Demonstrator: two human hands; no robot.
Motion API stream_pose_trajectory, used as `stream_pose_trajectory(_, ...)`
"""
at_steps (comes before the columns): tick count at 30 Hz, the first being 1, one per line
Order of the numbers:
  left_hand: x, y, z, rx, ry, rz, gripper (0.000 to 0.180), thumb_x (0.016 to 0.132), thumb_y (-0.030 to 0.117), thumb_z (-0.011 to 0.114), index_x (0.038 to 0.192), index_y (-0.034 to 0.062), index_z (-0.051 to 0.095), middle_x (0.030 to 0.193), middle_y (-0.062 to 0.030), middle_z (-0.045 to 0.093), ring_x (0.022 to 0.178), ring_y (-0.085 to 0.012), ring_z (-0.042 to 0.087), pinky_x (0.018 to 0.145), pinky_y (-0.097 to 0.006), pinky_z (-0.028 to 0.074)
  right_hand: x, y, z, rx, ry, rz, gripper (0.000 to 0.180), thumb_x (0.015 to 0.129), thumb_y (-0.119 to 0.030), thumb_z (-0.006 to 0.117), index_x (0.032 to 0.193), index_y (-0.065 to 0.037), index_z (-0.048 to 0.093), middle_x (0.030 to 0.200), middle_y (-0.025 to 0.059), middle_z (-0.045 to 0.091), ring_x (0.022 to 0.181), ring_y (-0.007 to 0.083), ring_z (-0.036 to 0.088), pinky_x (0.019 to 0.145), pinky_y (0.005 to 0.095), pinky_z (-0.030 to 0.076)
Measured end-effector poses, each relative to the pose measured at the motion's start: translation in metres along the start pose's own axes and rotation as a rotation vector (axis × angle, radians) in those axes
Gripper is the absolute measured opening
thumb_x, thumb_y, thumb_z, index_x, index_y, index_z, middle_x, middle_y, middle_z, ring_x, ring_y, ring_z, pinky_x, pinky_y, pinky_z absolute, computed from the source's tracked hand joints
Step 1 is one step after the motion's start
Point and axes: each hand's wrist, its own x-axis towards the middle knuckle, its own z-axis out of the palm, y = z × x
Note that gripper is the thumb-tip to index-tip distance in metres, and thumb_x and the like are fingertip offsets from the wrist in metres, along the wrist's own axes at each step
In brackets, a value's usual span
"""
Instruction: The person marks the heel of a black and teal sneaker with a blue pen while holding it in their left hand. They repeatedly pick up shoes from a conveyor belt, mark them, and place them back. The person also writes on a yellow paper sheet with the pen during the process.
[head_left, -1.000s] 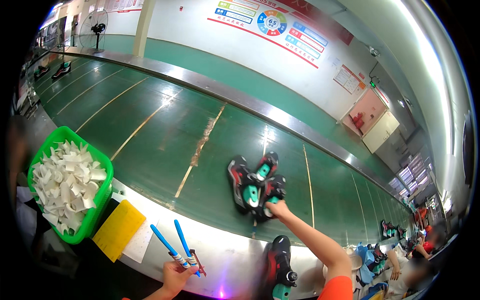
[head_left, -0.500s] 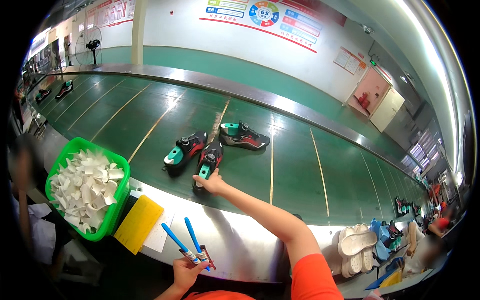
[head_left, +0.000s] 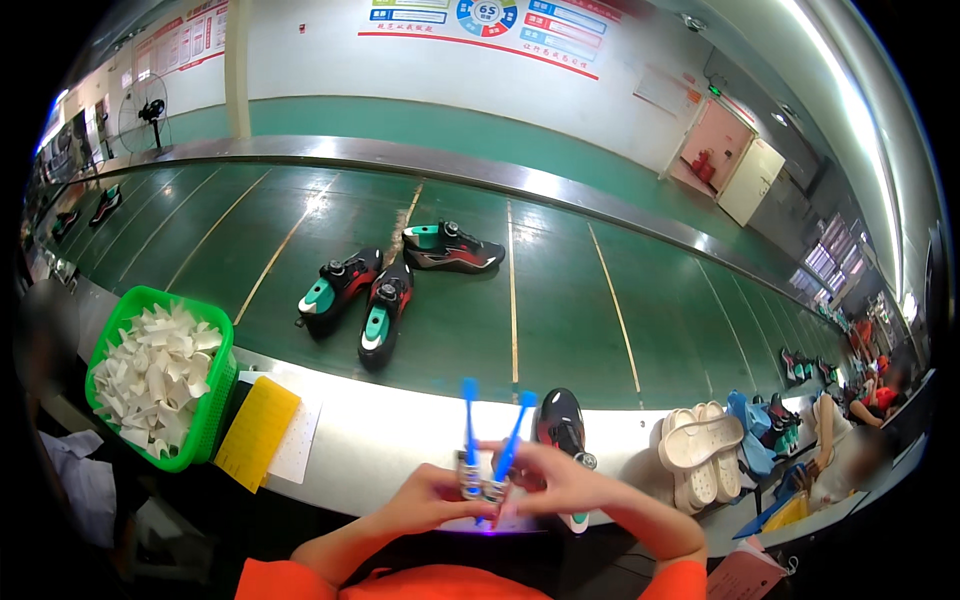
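Note:
Two slim blue pen-like sticks, one on the left (head_left: 470, 420) and one on the right (head_left: 513, 440), stand upright in front of me, with pale wrapped bands low on them. My left hand (head_left: 432, 500) is closed round the lower part of the left one. The fingers of my right hand (head_left: 560, 480) are closed at the right stick, close beside the left hand. Just beyond the right hand, a black and red shoe (head_left: 561, 420) is on the metal ledge, partly hidden by that hand. Three black, red and teal shoes sit on the green belt: left (head_left: 342, 280), middle (head_left: 386, 312) and right (head_left: 453, 248).
A green basket (head_left: 228, 400) of white curved pieces stands at the left, beside a yellow pad (head_left: 257, 430) on white paper. Cream clogs (head_left: 703, 455) and blue items (head_left: 752, 420) lie at the right. More shoes (head_left: 105, 205) ride the belt at far left. A co-worker (head_left: 865, 465) sits at the right.
My right hand has let go of the middle shoe on the belt and come back to the sticks by my left hand. The view has shifted, and a shoe on the ledge now shows.

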Motion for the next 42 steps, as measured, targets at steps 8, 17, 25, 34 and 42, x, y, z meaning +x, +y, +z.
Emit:
stream_pose_trajectory(8, 0.016, 0.005, 0.049, -0.044, -0.334, -0.148, 0.023, 0.081, 0.017, 0.065, 0.097, 0.0007, 0.064, 0.081, -0.0044, 0.064, 0.079, -0.0064, 0.055, 0.073, -0.025, 0.044, -0.064, 0.03, 0.061, 0.418, 0.417, -0.005, 0.03, 0.086, -0.014, 0.057, 0.111, 0.001, 0.05, 0.099, 0.0066, 0.055, 0.08, 0.0088, 0.055, 0.07, 0.0224, 0.048)
stream_pose_trajectory(17, 0.083, 0.011, -0.013, 0.691, -0.035, -0.072, 0.034, 0.085, 0.04, 0.053, 0.1, 0.0115, 0.066, 0.093, -0.0111, 0.065, 0.09, -0.0254, 0.061, 0.08, -0.032, 0.045, -0.088, 0.062, 0.07, 0.706, 0.808, -0.016, 0.026, 0.085, -0.013, 0.057, 0.107, -0.001, 0.049, 0.072, 0.0006, 0.052, 0.064, 0.006, 0.053, 0.055, 0.0186, 0.046)
stream_pose_trajectory(25, 0.224, -0.102, -0.22, 2.601, 0.52, -0.236, 0.036, 0.089, 0.027, 0.043, 0.118, 0.0091, 0.054, 0.133, -0.0119, 0.038, 0.124, -0.038, 0.029, 0.103, -0.056, 0.013, -0.098, 0.071, 0.064, 0.629, 1.048, -0.108, 0.046, 0.076, -0.012, 0.065, 0.113, -0.001, 0.041, 0.078, 0.0006, 0.048, 0.058, 0.006, 0.05, 0.046, 0.0167, 0.041)
stream_pose_trajectory(34, 0.186, -0.092, -0.311, 2.589, 0.546, -0.607, 0.037, 0.091, 0.029, 0.034, 0.126, 0.0284, 0.047, 0.144, -0.0037, 0.022, 0.126, -0.0397, 0.025, 0.101, -0.057, 0.014, -0.119, 0.091, 0.05, 0.64, 1.086, 0.043, 0.04, 0.079, -0.011, 0.063, 0.113, -0.002, 0.044, 0.069, 0.0007, 0.05, 0.054, 0.0081, 0.048, 0.047, 0.0202, 0.04)
stream_pose_trajectory(42, 0.217, -0.017, -0.34, 2.132, 0.791, -0.454, 0.06, 0.064, 0.056, 0.066, 0.101, 0.0087, 0.063, 0.126, -0.012, 0.046, 0.109, -0.029, 0.046, 0.093, -0.047, 0.032, -0.136, 0.112, 0.027, 0.816, 1.218, 0.012, 0.049, 0.07, -0.015, 0.074, 0.109, -0.007, 0.045, 0.067, -0.0016, 0.046, 0.054, 0.0072, 0.044, 0.046, 0.022, 0.039)
